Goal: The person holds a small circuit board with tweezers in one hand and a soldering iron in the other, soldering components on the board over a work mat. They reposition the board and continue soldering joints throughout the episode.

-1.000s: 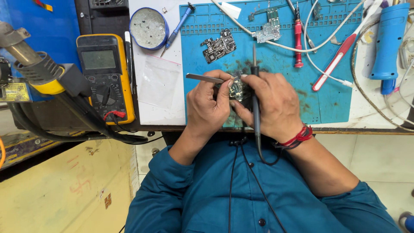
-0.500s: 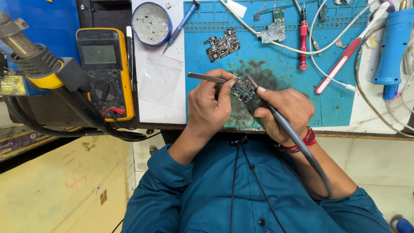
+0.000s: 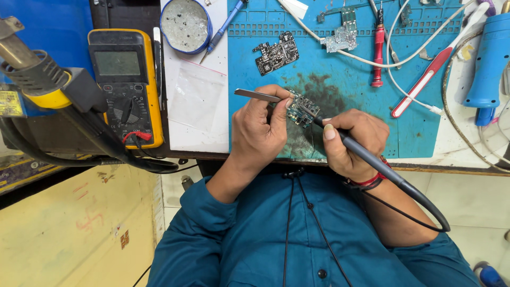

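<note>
Left hand point(image 3: 260, 130) pinches slim metal tweezers point(image 3: 256, 95) against a small dark circuit board point(image 3: 303, 110), steadying it over the stained blue work mat point(image 3: 345, 79) near the bench's front edge. Right hand point(image 3: 351, 142) grips a black corded soldering iron point(image 3: 366, 157) pen-fashion, its tip meeting the board for fine control.

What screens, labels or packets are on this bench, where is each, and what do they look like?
Multimeter: left of the blue mat, yellow casing, grey blank rectangular screen.
Clear plastic packet: flat on white sheet beside the meter.
Yellow label: far left edge, small rectangle.
</note>
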`<state>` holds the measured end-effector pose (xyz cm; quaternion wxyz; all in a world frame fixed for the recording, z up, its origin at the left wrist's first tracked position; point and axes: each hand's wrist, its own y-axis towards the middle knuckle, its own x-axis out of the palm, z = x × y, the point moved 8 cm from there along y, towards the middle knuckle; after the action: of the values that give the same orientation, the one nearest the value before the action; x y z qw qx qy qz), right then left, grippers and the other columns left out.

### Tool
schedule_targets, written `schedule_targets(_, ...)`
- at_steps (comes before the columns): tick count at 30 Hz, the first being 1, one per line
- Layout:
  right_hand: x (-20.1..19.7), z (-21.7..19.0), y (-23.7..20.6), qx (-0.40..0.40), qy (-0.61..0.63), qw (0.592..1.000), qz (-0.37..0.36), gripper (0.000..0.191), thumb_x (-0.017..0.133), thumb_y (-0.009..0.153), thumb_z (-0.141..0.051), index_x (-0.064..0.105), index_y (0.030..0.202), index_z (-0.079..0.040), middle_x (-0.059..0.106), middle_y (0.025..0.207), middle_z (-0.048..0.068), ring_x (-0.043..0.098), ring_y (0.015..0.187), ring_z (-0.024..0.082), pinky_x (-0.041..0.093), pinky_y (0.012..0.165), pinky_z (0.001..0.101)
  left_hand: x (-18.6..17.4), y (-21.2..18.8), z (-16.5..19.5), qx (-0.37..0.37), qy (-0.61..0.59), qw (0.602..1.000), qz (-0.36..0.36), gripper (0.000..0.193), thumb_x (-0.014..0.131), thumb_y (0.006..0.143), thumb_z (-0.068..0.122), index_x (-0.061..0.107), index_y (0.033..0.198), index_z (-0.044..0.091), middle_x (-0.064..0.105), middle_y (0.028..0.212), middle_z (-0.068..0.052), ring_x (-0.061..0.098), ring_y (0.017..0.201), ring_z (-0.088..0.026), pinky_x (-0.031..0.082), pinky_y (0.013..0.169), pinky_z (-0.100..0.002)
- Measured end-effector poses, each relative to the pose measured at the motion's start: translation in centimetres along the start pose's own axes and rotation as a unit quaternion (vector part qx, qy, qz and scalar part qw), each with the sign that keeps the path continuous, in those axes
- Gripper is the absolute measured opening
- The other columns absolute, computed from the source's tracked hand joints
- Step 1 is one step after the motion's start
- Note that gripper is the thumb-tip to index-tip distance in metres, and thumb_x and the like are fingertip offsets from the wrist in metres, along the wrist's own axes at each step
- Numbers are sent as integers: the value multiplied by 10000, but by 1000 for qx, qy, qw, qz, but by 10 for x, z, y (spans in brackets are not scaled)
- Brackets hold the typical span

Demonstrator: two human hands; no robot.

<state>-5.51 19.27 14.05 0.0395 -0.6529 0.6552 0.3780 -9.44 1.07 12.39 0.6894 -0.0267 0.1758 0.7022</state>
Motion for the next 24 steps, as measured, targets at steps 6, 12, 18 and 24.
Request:
schedule_targets(6,2,-2,3,-5,-2,1000,-12,119,675,1001,-87,627,927,-8,710,858,119,632,645,228,470,570,306,-1,0,2,5,-1,1000,0,66,678,1043,52,636,1093,55,714,875,-46,637,621,-105,492,572,-268)
schedule_targets(12,3,-2,4,1,-4,1000,-12,111,685,999,-81,641,926,-10,696,838,105,625,640,222,465,568,306,0,0,1,1,3,1000,-3,64,675,1037,48,636,1087,55,720,880,-48,636,606,-104,487,556,-267)
schedule_targets(18,3,-2,4,-3,-4,1000,-13,109,686,1001,-78,643,931,-6,698,842,107,624,637,221,462,565,306,-1,0,2,7,8,1000,-2,61,675,1038,47,634,1083,53,721,890,-49,634,606,-105,486,559,-267)
schedule_targets(24,4,-3,4,-6,0,1000,-17,111,684,1000,-82,629,935,-10,699,856,107,632,658,227,470,577,308,0,0,2,4,-1,1000,-6,65,675,1039,49,633,1088,51,724,894,-46,637,607,-101,488,555,-264)
